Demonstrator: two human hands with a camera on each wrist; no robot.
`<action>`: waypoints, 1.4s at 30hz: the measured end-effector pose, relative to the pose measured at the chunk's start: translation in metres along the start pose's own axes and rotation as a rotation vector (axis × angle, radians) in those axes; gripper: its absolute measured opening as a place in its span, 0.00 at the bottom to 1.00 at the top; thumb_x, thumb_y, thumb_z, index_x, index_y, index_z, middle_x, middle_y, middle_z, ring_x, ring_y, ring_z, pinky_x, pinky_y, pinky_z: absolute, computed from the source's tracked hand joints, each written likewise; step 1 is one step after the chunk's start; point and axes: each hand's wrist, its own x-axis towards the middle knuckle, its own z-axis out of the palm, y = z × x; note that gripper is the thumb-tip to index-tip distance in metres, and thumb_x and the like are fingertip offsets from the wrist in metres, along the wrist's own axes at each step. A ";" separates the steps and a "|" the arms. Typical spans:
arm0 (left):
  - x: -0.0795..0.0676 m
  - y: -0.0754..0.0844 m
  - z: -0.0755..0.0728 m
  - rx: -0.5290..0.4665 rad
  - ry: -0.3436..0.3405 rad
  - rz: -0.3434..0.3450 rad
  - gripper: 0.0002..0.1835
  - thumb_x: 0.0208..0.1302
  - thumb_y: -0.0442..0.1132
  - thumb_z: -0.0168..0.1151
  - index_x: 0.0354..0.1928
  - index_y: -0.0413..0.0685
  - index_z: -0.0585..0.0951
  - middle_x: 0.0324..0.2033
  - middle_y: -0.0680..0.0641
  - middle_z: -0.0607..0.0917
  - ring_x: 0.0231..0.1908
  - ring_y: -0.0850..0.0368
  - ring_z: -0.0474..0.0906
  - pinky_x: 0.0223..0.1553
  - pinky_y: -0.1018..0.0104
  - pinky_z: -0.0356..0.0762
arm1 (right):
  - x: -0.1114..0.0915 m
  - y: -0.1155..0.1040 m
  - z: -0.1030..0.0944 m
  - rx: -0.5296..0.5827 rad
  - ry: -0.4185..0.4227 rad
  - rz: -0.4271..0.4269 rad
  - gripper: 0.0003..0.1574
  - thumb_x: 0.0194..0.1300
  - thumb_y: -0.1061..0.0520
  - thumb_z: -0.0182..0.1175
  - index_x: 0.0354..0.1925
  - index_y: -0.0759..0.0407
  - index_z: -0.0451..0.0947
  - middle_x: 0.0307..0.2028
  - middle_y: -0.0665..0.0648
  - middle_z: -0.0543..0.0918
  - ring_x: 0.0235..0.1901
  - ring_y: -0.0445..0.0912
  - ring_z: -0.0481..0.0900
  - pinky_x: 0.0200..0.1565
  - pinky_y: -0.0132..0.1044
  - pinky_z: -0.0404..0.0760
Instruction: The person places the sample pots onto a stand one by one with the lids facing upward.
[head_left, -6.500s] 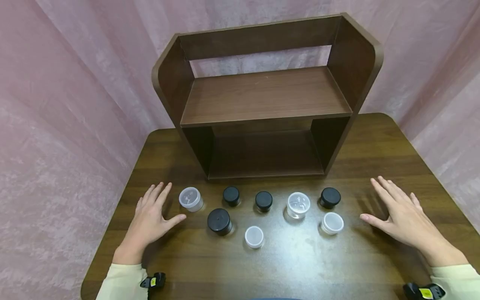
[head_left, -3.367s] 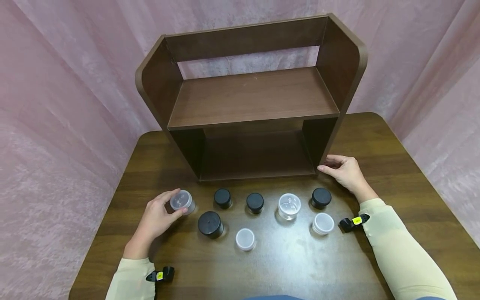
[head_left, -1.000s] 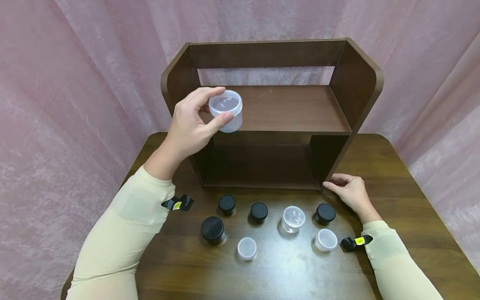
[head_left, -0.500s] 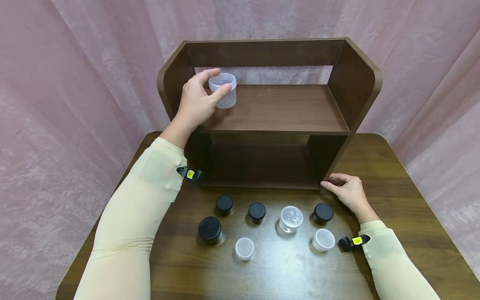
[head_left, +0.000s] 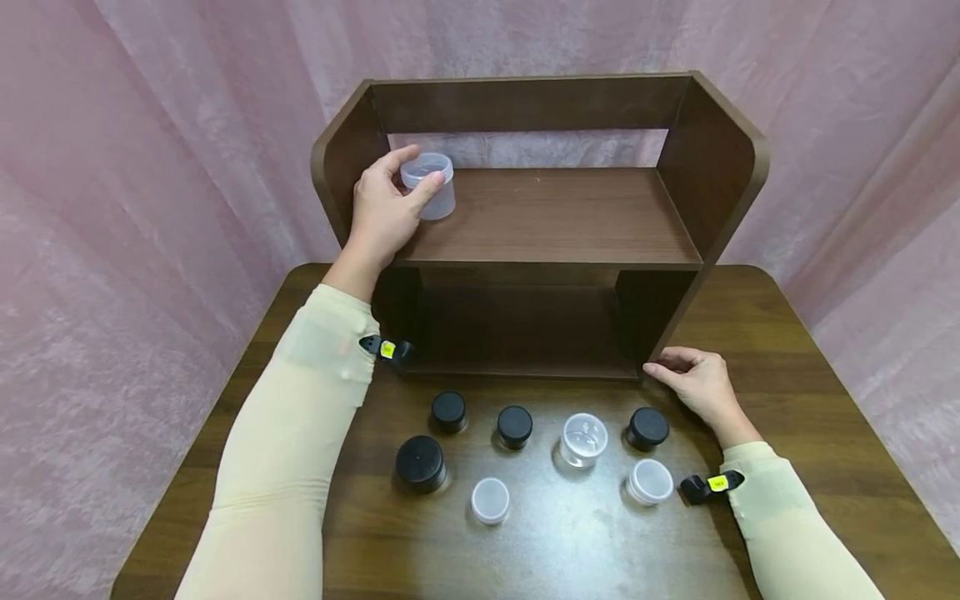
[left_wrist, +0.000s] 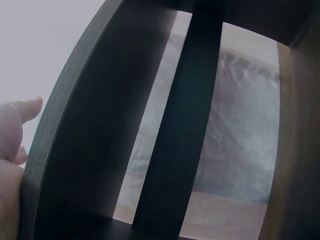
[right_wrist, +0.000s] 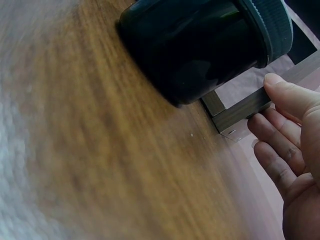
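Note:
My left hand (head_left: pixel 382 208) grips a translucent plastic jar with a pale screw lid (head_left: pixel 442 200), thumb in front and fingers behind the lid. The jar is upright at the left end of the top board of a brown wooden shelf unit (head_left: pixel 570 217). Only part of that hand (left_wrist: pixel 10 135) shows in the left wrist view, beside a dark panel; the jar is hidden there. Low on the unit's right side, my right hand (head_left: pixel 701 387) pinches the front edge of the side panel. In the right wrist view its thumb (right_wrist: pixel 287 95) lies on that edge, fingers curled along the outer face.
In front of the unit, several jars stand on the wooden table (head_left: pixel 600 550). Some have black lids, like the large one (head_left: pixel 421 462) at left; others are clear with pale lids (head_left: pixel 583 439). A black-lidded jar (right_wrist: pixel 195 50) looms near the right hand. Pink curtains (head_left: pixel 150 167) hang behind.
My left hand took the translucent jar from the table's left, raised it to the top board and moved it slightly left. Earlier, my right hand went from the table to the side panel, where it stays.

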 end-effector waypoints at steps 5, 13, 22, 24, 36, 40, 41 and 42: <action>0.000 -0.002 0.003 -0.003 0.004 -0.006 0.33 0.61 0.53 0.65 0.66 0.49 0.71 0.56 0.47 0.76 0.45 0.60 0.72 0.45 0.71 0.71 | -0.002 -0.001 -0.003 -0.008 -0.005 0.002 0.21 0.54 0.50 0.73 0.39 0.65 0.84 0.33 0.59 0.86 0.29 0.30 0.78 0.30 0.21 0.75; 0.001 -0.004 0.008 0.002 -0.021 -0.026 0.33 0.62 0.52 0.65 0.67 0.50 0.70 0.58 0.48 0.75 0.47 0.61 0.73 0.48 0.70 0.72 | -0.005 0.003 -0.005 -0.036 0.002 0.017 0.22 0.53 0.50 0.73 0.40 0.65 0.84 0.34 0.60 0.86 0.29 0.29 0.78 0.30 0.21 0.75; 0.001 -0.003 0.009 -0.017 -0.040 -0.021 0.33 0.62 0.52 0.65 0.68 0.52 0.70 0.58 0.49 0.77 0.46 0.62 0.74 0.48 0.71 0.74 | -0.007 0.007 -0.005 -0.027 0.009 0.007 0.22 0.53 0.49 0.74 0.39 0.64 0.84 0.32 0.55 0.87 0.29 0.30 0.78 0.30 0.21 0.76; 0.000 -0.003 0.008 -0.019 -0.046 -0.019 0.33 0.62 0.52 0.65 0.68 0.53 0.70 0.58 0.49 0.77 0.46 0.62 0.74 0.47 0.71 0.74 | -0.008 0.006 -0.005 -0.029 0.007 0.004 0.21 0.53 0.49 0.73 0.39 0.64 0.84 0.32 0.55 0.86 0.29 0.30 0.78 0.30 0.21 0.75; 0.001 -0.005 0.005 -0.044 -0.027 0.137 0.23 0.63 0.41 0.66 0.60 0.45 0.78 0.62 0.59 0.74 0.60 0.71 0.66 0.55 0.76 0.68 | -0.006 -0.002 -0.007 -0.027 -0.001 0.000 0.21 0.54 0.51 0.73 0.40 0.65 0.84 0.33 0.59 0.86 0.29 0.30 0.78 0.30 0.21 0.75; 0.002 -0.005 0.007 -0.061 -0.012 0.197 0.20 0.61 0.37 0.67 0.56 0.44 0.81 0.58 0.55 0.79 0.63 0.74 0.63 0.61 0.79 0.60 | -0.005 0.000 -0.008 -0.027 0.008 0.005 0.21 0.53 0.51 0.74 0.39 0.65 0.84 0.32 0.58 0.86 0.28 0.30 0.78 0.29 0.21 0.75; 0.002 -0.005 0.007 -0.059 -0.010 0.208 0.19 0.61 0.36 0.67 0.56 0.44 0.81 0.57 0.54 0.80 0.63 0.74 0.63 0.62 0.79 0.58 | -0.005 0.001 -0.007 -0.029 0.011 0.006 0.21 0.53 0.51 0.74 0.39 0.65 0.84 0.32 0.58 0.86 0.28 0.30 0.78 0.29 0.21 0.75; 0.002 -0.005 0.008 -0.053 -0.009 0.215 0.19 0.61 0.35 0.67 0.55 0.44 0.82 0.57 0.53 0.80 0.63 0.74 0.63 0.62 0.79 0.58 | -0.005 0.002 -0.007 -0.029 0.013 0.006 0.21 0.53 0.51 0.74 0.39 0.65 0.84 0.32 0.57 0.86 0.28 0.30 0.78 0.29 0.21 0.75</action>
